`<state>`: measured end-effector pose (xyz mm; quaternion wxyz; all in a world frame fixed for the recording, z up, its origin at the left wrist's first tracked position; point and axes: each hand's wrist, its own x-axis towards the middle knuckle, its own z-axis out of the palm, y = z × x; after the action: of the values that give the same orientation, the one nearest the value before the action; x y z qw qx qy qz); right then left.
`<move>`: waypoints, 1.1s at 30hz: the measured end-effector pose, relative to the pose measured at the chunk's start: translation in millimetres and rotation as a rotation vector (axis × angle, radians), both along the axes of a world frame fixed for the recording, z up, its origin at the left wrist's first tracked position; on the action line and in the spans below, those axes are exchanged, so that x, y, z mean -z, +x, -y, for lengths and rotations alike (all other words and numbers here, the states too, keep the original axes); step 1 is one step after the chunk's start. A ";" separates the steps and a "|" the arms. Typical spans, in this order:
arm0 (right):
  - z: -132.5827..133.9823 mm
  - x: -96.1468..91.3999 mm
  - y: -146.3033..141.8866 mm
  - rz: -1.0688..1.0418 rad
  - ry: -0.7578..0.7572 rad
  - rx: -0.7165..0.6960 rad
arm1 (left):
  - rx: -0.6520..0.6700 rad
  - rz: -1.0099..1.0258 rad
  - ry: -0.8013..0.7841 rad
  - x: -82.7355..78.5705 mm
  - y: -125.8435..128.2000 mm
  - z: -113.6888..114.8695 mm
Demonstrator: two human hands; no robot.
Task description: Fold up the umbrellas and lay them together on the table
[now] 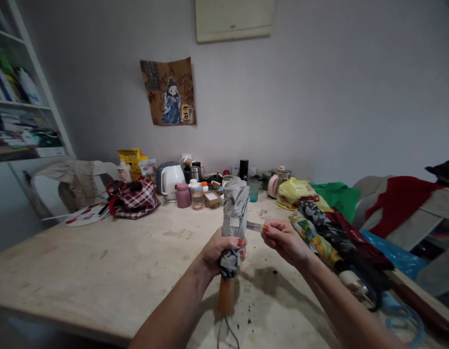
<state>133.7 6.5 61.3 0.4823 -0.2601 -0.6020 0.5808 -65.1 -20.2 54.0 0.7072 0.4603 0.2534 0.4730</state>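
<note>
A folded grey umbrella stands upright over the table, its wooden handle pointing down with a cord hanging from it. My left hand is wrapped around the gathered canopy just above the handle. My right hand pinches the end of the umbrella's grey closing strap, pulled out sideways to the right of the canopy.
A worn wooden table holds several folded umbrellas at the right, a white kettle, bottles, cups, a plaid bag and a yellow bag along the back. Shelves stand at the left. A chair with red cloth is right.
</note>
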 end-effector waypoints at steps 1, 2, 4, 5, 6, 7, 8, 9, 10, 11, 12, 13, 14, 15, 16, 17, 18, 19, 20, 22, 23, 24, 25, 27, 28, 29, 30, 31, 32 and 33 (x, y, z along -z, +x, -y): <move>1.3 -0.6 -0.9 -0.066 -0.016 -0.011 | 0.020 0.022 -0.004 0.9 -0.2 -0.5; 2.8 -1.4 -2.0 -0.127 -0.026 -0.018 | 0.035 0.052 -0.015 1.5 -0.4 -1.0; 5.9 -2.7 -4.2 -0.215 -0.031 -0.019 | 0.073 0.140 -0.040 1.7 -1.8 -1.8; 7.2 -3.0 -4.9 -0.239 -0.031 -0.018 | 0.108 0.185 -0.051 1.4 -3.1 -2.1; 7.7 -3.0 -5.0 -0.258 -0.032 -0.016 | 0.157 0.222 -0.059 1.1 -4.7 -2.3; 7.5 -2.5 -4.5 -0.267 -0.038 -0.022 | 0.213 0.253 -0.065 0.7 -6.5 -2.4; 6.2 -1.3 -3.3 -0.272 -0.045 -0.028 | 0.270 0.276 -0.073 0.5 -8.3 -2.4; 3.8 0.5 -1.5 -0.271 -0.054 -0.031 | 0.315 0.302 -0.080 0.2 -10.1 -2.3; 0.5 3.0 0.6 -0.262 -0.065 -0.033 | 0.343 0.334 -0.088 -0.1 -11.6 -1.9; -3.5 6.0 2.8 -0.244 -0.080 -0.032 | 0.351 0.375 -0.091 -0.6 -13.1 -1.5; -7.9 9.4 4.9 -0.222 -0.097 -0.026 | 0.343 0.418 -0.090 -1.5 -14.4 -1.0; -12.4 13.0 6.5 -0.197 -0.113 -0.018 | 0.328 0.451 -0.092 -2.8 -15.9 -0.4; -16.7 16.5 7.7 -0.178 -0.128 -0.009 | 0.316 0.470 -0.102 -4.4 -17.4 0.1; -20.6 19.7 8.3 -0.163 -0.141 -0.004 | 0.311 0.474 -0.115 -6.1 -18.9 0.4; -23.8 22.5 8.5 -0.154 -0.145 0.002 | 0.306 0.465 -0.129 -7.8 -20.2 0.5; -26.3 24.8 8.3 -0.146 -0.145 0.007 | 0.292 0.450 -0.136 -9.0 -21.3 0.3; -27.9 26.3 8.0 -0.136 -0.142 0.007 | 0.272 0.419 -0.135 -9.5 -21.7 -0.3; -28.5 27.0 7.6 -0.120 -0.137 0.002 | 0.232 0.371 -0.116 -9.0 -21.4 -1.1; -28.1 27.0 7.2 -0.103 -0.129 -0.008 | 0.162 0.306 -0.079 -7.6 -20.4 -2.3; -24.3 24.9 6.2 -0.086 -0.095 -0.034 | -0.007 0.140 0.007 -2.5 -16.6 -5.5; -21.2 23.1 5.4 -0.087 -0.072 -0.043 | -0.067 0.070 0.035 0.4 -14.4 -7.3; -17.6 21.0 4.4 -0.089 -0.045 -0.046 | -0.102 0.035 0.045 3.2 -12.3 -9.0; -13.9 18.7 3.1 -0.080 -0.018 -0.044 | -0.109 0.038 0.033 5.6 -10.7 -10.7; -7.2 14.9 -0.1 -0.048 0.025 -0.025 | -0.047 0.096 -0.032 8.2 -8.8 -13.0; -4.8 13.6 -1.7 -0.036 0.035 -0.013 | -0.023 0.128 -0.059 8.6 -8.4 -13.6; -3.0 12.7 -3.2 -0.035 0.035 -0.004 | -0.017 0.146 -0.071 8.6 -8.0 -13.8; -2.0 12.2 -4.4 -0.051 0.028 0.002 | -0.025 0.144 -0.069 8.4 -7.5 -13.6; -1.6 12.1 -5.2 -0.079 0.014 0.003 | -0.043 0.123 -0.053 8.2 -6.8 -13.0; -1.6 12.2 -5.7 -0.111 -0.001 -0.001 | -0.067 0.089 -0.030 8.1 -5.9 -12.2; -1.9 12.5 -5.9 -0.138 -0.015 -0.010 | -0.091 0.047 -0.006 8.2 -4.8 -11.3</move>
<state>127.8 8.5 48.9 0.5175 -0.2202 -0.5643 0.6044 -69.9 -8.9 45.7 0.6920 0.4351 0.2587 0.5148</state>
